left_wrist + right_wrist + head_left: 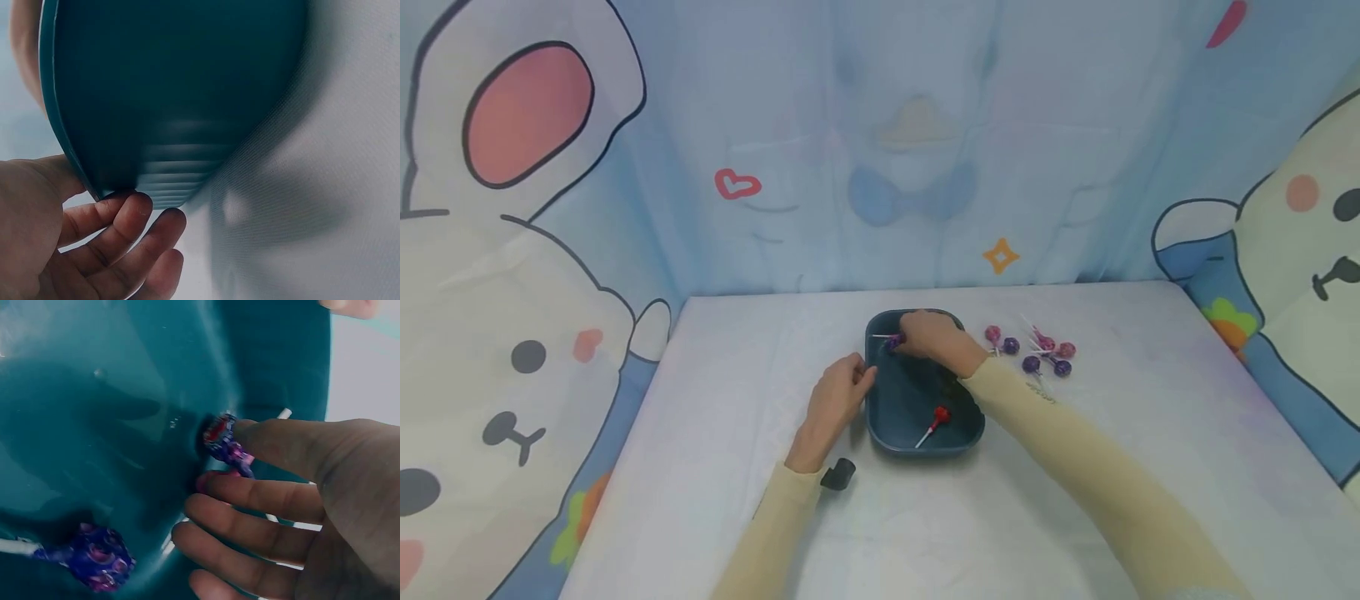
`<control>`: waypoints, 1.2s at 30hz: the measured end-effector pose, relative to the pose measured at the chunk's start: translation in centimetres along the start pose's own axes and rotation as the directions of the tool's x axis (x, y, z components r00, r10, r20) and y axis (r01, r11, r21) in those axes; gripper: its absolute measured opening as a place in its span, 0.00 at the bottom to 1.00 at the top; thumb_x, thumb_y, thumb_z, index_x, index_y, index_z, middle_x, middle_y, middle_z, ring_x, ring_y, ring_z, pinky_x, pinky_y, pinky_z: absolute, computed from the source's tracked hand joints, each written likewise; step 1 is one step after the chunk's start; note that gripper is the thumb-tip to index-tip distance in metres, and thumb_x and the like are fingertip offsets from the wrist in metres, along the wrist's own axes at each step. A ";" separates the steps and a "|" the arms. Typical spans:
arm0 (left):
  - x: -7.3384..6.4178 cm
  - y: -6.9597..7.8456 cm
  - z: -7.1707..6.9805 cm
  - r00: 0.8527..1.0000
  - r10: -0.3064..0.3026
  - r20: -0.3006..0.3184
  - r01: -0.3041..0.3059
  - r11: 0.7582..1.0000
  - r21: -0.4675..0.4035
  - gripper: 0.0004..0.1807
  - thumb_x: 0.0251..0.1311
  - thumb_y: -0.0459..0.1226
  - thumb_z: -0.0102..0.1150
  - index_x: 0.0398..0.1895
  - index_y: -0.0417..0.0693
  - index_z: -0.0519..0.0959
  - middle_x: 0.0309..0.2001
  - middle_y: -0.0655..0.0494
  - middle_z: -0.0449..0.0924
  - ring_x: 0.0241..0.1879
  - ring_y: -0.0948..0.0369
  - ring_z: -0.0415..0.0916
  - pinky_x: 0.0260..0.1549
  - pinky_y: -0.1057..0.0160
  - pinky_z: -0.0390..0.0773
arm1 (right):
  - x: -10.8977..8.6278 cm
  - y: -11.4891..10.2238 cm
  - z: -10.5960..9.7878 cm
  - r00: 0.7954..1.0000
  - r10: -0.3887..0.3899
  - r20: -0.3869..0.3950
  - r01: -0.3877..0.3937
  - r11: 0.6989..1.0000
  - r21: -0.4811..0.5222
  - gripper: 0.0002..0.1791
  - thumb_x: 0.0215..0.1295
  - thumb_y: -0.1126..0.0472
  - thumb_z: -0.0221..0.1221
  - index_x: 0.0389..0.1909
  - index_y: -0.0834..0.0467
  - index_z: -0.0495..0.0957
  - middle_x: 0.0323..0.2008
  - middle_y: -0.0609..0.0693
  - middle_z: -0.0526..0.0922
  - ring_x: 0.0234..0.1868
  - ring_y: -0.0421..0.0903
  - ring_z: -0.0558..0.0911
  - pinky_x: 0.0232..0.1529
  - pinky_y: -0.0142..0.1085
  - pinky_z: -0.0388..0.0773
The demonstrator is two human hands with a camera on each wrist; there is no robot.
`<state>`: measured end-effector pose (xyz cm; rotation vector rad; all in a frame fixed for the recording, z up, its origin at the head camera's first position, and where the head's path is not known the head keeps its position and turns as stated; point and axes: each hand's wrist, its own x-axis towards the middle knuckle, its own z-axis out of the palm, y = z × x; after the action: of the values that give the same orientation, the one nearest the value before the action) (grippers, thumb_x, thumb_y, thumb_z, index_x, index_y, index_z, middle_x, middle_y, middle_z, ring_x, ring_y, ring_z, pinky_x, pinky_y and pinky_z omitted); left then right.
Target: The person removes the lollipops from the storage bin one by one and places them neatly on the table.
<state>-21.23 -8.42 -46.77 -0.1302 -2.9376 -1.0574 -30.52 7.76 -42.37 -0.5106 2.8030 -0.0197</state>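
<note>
Beneath the right hand (934,335), inside the blue-green tray (898,392), touched a purple lollipop (219,434) with thumb and forefinger; could not tell whether pinched or loose. Gripped the tray's rim with the left hand (837,396), thumb and curled fingers on either side. Saw a second purple lollipop (100,556) near the right fingertips, a red lollipop (942,414) on that hand's near side, and more lollipops (1032,364) on the white cloth (737,375) to its right.

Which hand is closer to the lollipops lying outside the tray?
Right. The right hand is inside the tray, left of those lollipops; the left hand is farther off, at the tray's left rim.
</note>
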 end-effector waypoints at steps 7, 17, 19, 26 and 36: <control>0.0 0.0 0.1 1.000 -0.021 0.004 0.021 1.000 0.011 0.12 0.64 0.49 0.48 0.30 0.52 0.71 0.25 0.58 0.72 0.22 0.63 0.68 0.19 0.67 0.67 | 0.0 -0.6 0.7 1.000 -0.019 -0.009 0.020 0.999 0.032 0.15 0.60 0.48 0.58 0.31 0.57 0.77 0.23 0.48 0.76 0.23 0.43 0.75 0.24 0.34 0.69; 0.1 -0.1 0.1 1.000 -0.012 -0.001 0.012 1.000 0.014 0.12 0.64 0.49 0.48 0.30 0.52 0.71 0.25 0.57 0.72 0.23 0.63 0.68 0.19 0.67 0.67 | 0.5 -1.2 1.9 0.998 -0.030 -0.047 0.035 0.994 0.101 0.15 0.61 0.49 0.57 0.32 0.57 0.79 0.22 0.48 0.77 0.23 0.43 0.76 0.24 0.34 0.70; 0.1 -0.1 0.2 1.000 -0.012 -0.002 0.012 1.000 0.018 0.12 0.63 0.49 0.49 0.30 0.52 0.71 0.25 0.57 0.72 0.23 0.63 0.68 0.20 0.67 0.67 | 0.6 -1.3 2.1 0.998 -0.031 -0.050 0.036 0.995 0.096 0.15 0.61 0.48 0.57 0.32 0.57 0.79 0.22 0.48 0.77 0.23 0.43 0.76 0.24 0.34 0.71; 0.0 0.0 0.3 1.000 -0.023 -0.007 0.023 1.000 0.013 0.12 0.63 0.49 0.49 0.30 0.52 0.71 0.25 0.58 0.72 0.23 0.63 0.69 0.20 0.67 0.67 | 0.7 -1.5 2.2 0.997 -0.050 -0.066 0.055 0.995 0.080 0.14 0.61 0.49 0.57 0.32 0.56 0.78 0.22 0.48 0.77 0.23 0.43 0.77 0.24 0.34 0.71; 0.0 0.0 0.3 1.000 -0.023 -0.012 0.023 1.000 0.019 0.12 0.63 0.49 0.49 0.30 0.52 0.72 0.25 0.58 0.72 0.23 0.63 0.69 0.20 0.67 0.68 | 0.5 -1.4 2.1 0.997 -0.047 -0.059 0.053 0.995 0.089 0.13 0.61 0.49 0.57 0.33 0.55 0.79 0.23 0.47 0.77 0.24 0.42 0.77 0.26 0.35 0.72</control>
<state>-21.21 -8.23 -46.98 -0.0894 -2.9452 -1.0288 -29.90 6.34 -44.49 -0.5666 2.8285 -0.1741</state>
